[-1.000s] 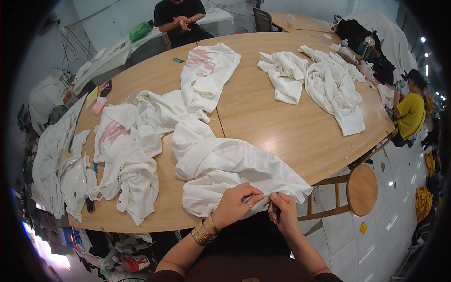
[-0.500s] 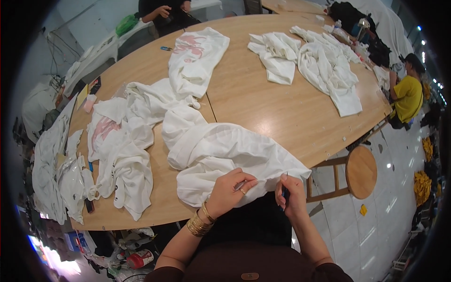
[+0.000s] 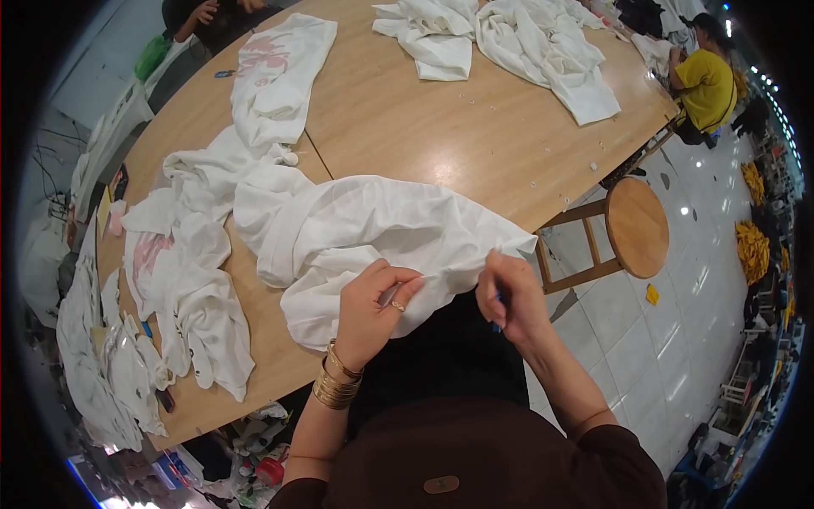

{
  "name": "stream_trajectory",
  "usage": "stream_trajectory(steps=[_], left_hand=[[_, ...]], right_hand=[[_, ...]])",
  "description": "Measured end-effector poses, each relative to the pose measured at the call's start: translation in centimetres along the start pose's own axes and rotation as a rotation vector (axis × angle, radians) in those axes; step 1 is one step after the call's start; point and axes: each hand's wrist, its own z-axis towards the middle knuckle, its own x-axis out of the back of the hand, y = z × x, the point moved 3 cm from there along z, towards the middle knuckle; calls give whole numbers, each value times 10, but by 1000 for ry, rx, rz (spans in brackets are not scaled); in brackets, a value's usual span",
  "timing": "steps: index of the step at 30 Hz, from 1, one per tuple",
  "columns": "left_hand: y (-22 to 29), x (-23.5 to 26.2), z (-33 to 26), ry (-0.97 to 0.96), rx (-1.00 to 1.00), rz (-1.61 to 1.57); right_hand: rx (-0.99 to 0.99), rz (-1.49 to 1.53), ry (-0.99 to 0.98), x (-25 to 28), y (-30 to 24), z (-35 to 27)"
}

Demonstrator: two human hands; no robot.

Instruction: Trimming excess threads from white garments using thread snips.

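Note:
A crumpled white garment lies over the near table edge, its right end drawn toward me. My left hand, with gold bangles and a ring, pinches the cloth's near edge between thumb and fingers. My right hand is closed around a small dark-blue tool, mostly hidden in the palm; it looks like thread snips. The right fingertips are at the garment's right end, blurred, so I cannot tell whether they also grip cloth.
More white garments lie left, some with pink prints, and far across the wooden table. A round wooden stool stands right of the table. A person in yellow sits far right; another person's hands show at the far left.
The view has shifted, so the table sits further up and left. My right hand has turned and closed in on the cloth's end, hiding more of the tool. My left hand keeps its pinch.

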Motion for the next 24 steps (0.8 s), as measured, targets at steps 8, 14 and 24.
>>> stream_trajectory(steps=[8,14,24], left_hand=[[-10,12,-8,-9,107,-46],[-8,9,-8,-46,164,-83],[-5,7,-8,-75,174,-151]], right_hand=[[268,-419,224,8,-32,-9],[589,-994,9,-29,-22,-6],[645,-1090,-41,-27,-14,3]])
